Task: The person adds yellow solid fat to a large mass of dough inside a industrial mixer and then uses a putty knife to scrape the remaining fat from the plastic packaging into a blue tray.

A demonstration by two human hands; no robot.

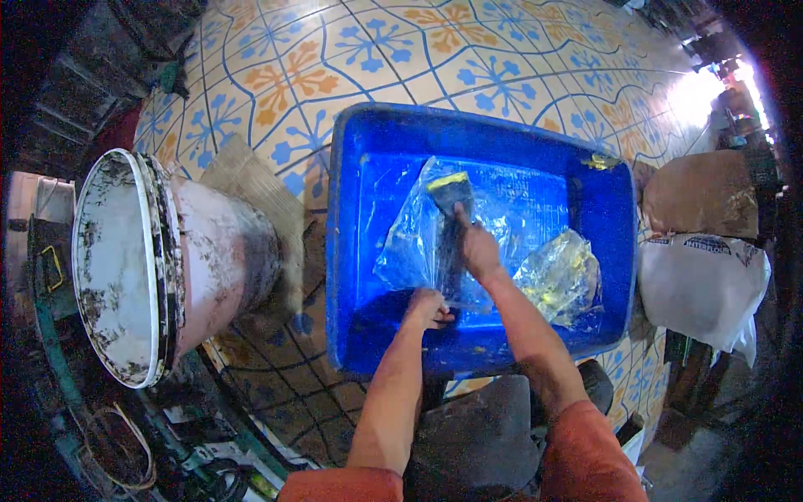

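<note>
A large blue plastic tub [351, 209] holds a clear plastic bag [397, 255] spread on its bottom and a crumpled clear bag with yellow residue [560, 280] at the right. My right hand [477, 247] grips a scraper [447, 191], its index finger along the tool and yellow material on the blade's edge, over the spread bag. Below it, my left hand [428, 308] is closed on the near edge of that bag, its fingers partly curled out of sight.
A stained white bucket [217, 268] lies tipped on its side at left, beside cardboard [230, 176]. At right are a white sack [703, 293] and a brown sack [703, 188]. The patterned tile floor [460, 50] surrounds the tub. Dark clutter lines both edges.
</note>
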